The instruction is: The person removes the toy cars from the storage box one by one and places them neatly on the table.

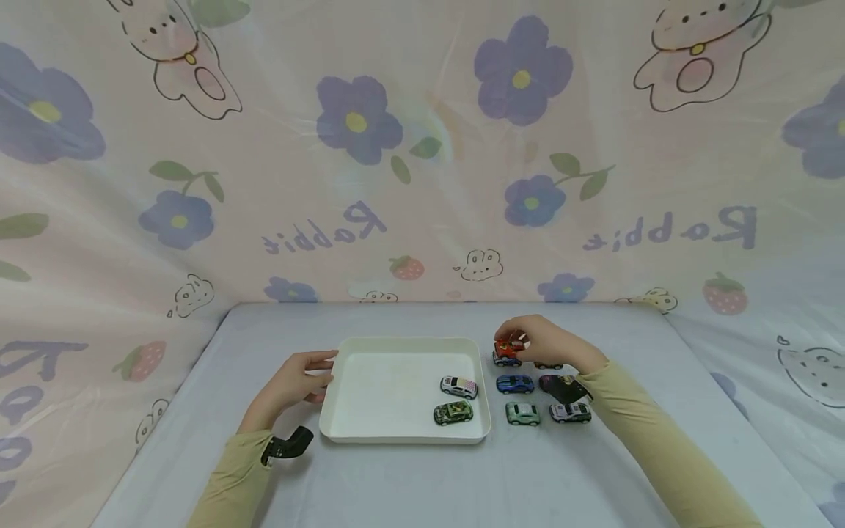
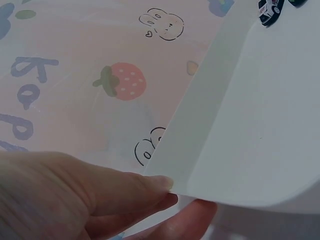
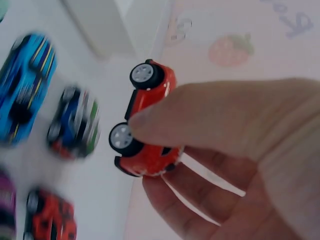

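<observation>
My right hand [image 1: 538,339] pinches a red toy car [image 3: 152,107] between thumb and fingers, its wheels showing in the right wrist view. It is held just above a toy car with blue, white and green on it [image 3: 75,125]. At the left end of the white tray [image 1: 389,389], my left hand [image 1: 300,381] grips the rim, thumb on top and fingers beneath it in the left wrist view. Inside the tray's right side sit a white patterned toy car [image 1: 458,386] and a green camouflage toy car [image 1: 453,413].
Right of the tray stand a blue toy car [image 1: 515,384], a pale green one [image 1: 523,413] and a white-and-black one [image 1: 571,412]. A red toy car with black spots [image 3: 52,217] stands near them. A printed curtain [image 1: 422,183] rises behind the table.
</observation>
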A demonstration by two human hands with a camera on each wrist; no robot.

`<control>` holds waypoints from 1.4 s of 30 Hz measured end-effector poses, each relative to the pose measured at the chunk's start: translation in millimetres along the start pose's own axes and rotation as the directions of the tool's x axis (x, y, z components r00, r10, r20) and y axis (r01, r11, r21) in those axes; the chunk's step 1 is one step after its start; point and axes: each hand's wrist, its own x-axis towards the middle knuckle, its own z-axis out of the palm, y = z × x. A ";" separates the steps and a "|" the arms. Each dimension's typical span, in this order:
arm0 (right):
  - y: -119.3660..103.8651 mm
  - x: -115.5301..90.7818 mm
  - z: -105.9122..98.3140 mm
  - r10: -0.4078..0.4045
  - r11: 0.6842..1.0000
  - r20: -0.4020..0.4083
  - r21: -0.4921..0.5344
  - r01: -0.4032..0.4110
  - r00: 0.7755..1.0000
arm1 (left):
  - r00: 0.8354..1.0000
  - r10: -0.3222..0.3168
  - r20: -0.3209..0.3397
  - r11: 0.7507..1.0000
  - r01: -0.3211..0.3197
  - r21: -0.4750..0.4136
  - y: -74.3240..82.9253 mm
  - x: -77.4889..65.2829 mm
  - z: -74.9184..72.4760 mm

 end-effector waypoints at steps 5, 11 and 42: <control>18.5 -18.4 -11.2 0.049 0.999 -0.028 0.004 -0.048 0.998 | 1.000 0.003 0.007 1.000 -0.003 -0.009 -0.3 -0.9 -1.9; 38.5 -36.5 -18.9 0.109 0.994 -0.038 -0.009 -0.110 0.993 | 1.000 0.006 0.008 1.000 -0.006 -0.018 -1.4 -1.1 -3.0; 108.6 -77.3 -17.0 0.343 0.939 -0.039 -0.017 -0.344 0.939 | 1.000 0.015 0.003 1.000 -0.015 -0.010 -2.0 -0.9 -0.9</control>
